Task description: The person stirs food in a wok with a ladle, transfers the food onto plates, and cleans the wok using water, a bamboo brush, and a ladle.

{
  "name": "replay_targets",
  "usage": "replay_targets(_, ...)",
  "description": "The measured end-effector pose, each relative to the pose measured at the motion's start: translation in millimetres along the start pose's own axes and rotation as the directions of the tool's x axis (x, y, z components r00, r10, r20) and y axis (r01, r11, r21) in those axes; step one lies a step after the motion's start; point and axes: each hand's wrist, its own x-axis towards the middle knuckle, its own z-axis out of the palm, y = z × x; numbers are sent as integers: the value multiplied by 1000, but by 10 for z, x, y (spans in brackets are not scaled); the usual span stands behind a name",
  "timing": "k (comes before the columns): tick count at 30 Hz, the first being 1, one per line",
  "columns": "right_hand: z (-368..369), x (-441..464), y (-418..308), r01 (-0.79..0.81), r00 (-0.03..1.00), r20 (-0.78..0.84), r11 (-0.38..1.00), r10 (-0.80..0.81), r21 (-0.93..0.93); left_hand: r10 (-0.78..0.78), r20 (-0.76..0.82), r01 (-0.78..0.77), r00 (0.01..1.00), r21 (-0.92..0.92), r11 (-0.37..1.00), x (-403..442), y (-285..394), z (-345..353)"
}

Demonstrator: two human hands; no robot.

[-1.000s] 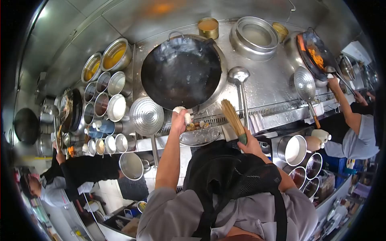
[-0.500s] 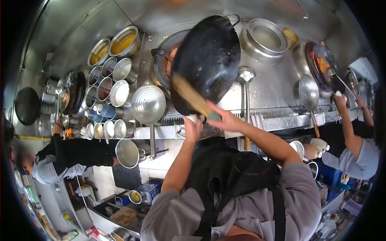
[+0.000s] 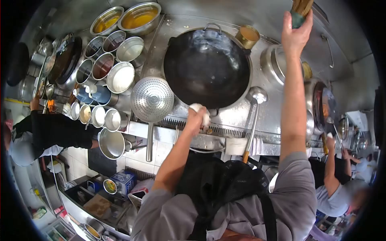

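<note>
A large black wok [image 3: 207,66] rests upright on the burner, and nothing shows inside it. At its near edge my left hand [image 3: 195,120] is closed round a white cloth [image 3: 200,112]. My right hand [image 3: 296,34] reaches far forward at the upper right, its fingers wrapped round the green base of a bamboo brush [image 3: 301,10]. The brush tip runs out of the frame. A perforated skimmer [image 3: 152,98] lies left of the wok, and a ladle [image 3: 256,96] with a wooden handle end lies to its right.
Metal cups [image 3: 120,78] of seasonings and two bowls [image 3: 140,18] of yellow liquid stand at the left. A tin can [image 3: 247,35] and a lidded metal pot [image 3: 275,64] are behind and right. Co-workers [image 3: 335,193] work at both sides.
The wok, tilted up half a second ago, now lies flat on the burner. My right hand has moved with the brush from the wok's near side to the far upper right.
</note>
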Motion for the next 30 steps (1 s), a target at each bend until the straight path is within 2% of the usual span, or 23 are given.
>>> replay_targets(1, 230, -213, -38, 8, 1000, 2, 1000, -8, 3, -7, 19, 8, 1000, -62, 998, -99, 52, 42)
replay_targets(3, 711, -787, -244, -121, 993, 13, 986, 121, 111, -23, 105, 44, 994, -204, 978, -202, 112, 19)
replay_targets(5, 1110, -1671, -454, -328, 925, 254, 932, 283, 154, -32, 113, 58, 993, -234, 970, -113, 54, -70)
replay_targets(6, 1136, -2042, -674, -552, 748, 498, 828, 439, 100, -41, 121, 68, 992, -226, 972, -77, 57, -93)
replay_targets(7, 1304, -2621, -613, -657, 538, 709, 754, 455, 14, -51, 130, 78, 990, -216, 973, -49, 54, -113)
replay_targets(8, 1086, -2632, -888, -745, 32, 929, 628, 369, -224, -29, 112, 48, 993, -170, 984, -1, -14, -154)
replay_targets(10, 674, -2949, -1208, -765, -122, 978, 611, 171, -203, 5, 140, 22, 990, -187, 982, 37, -25, -202)
replay_targets(11, 533, -3170, -1079, -736, -12, 1000, 677, -22, 6, -6, 154, 35, 988, -185, 982, 19, -4, -217)
replay_targets(12, 396, -2874, -972, -745, -276, 949, 658, -153, -111, -16, 156, 46, 988, -187, 981, 30, -43, -262)
replay_targets(13, 220, -2515, -815, -722, -509, 815, 653, -278, -228, -27, 145, 51, 989, -158, 986, 61, -110, -305)
replay_targets(15, 403, -2240, 275, -347, -634, 727, 937, -263, 37, -27, 167, 46, 986, -115, 992, 138, -112, -245)
replay_targets(16, 455, -2081, 525, -142, -456, 885, 989, -91, 28, -7, 152, 25, 988, -117, 993, 130, -120, -236)
replay_targets(17, 484, -1974, 640, 58, -214, 976, 998, 47, -36, 14, 133, 1, 991, -118, 993, 123, -123, -242)
replay_targets(18, 532, -1987, 590, 4, 109, 979, 985, 170, -172, 14, 154, 8, 988, -147, 989, 112, -113, -246)
replay_targets(19, 620, -2041, 470, -90, 407, 866, 956, 290, -278, 19, 154, 3, 988, -144, 990, 122, -92, -240)
replay_targets(21, 848, -2195, 25, -331, 635, 613, 883, 470, -333, 25, 121, -9, 992, -127, 992, 109, -85, -214)
replay_targets(22, 953, -2412, -85, -362, 707, 558, 900, 435, -242, 20, 119, -5, 993, -126, 992, 95, -62, -212)
replay_targets(23, 1009, -2592, -223, -376, 623, 634, 886, 458, -270, 4, 121, 15, 993, -152, 988, 98, -10, -209)
replay_targets(24, 996, -2696, -415, -375, 410, 780, 867, 474, -330, -11, 127, 34, 992, -178, 983, 97, 24, -181)
replay_targets(25, 947, -2977, -414, -365, 165, 955, 915, 246, -173, -13, 134, 37, 991, -175, 984, 75, 32, -155)
replay_targets(26, 707, -2935, -675, -442, -14, 997, 894, 73, -72, -27, 121, 47, 992, -170, 984, 64, 54, -159)
replay_targets(28, 338, -2875, -687, -680, -240, 937, 733, -253, 24, -38, 94, 52, 995, -157, 986, 63, 94, -158)
replay_targets(30, 187, -2118, -493, -639, -669, 672, 708, -317, -301, -25, 80, 38, 996, -163, 986, 47, 27, -145)
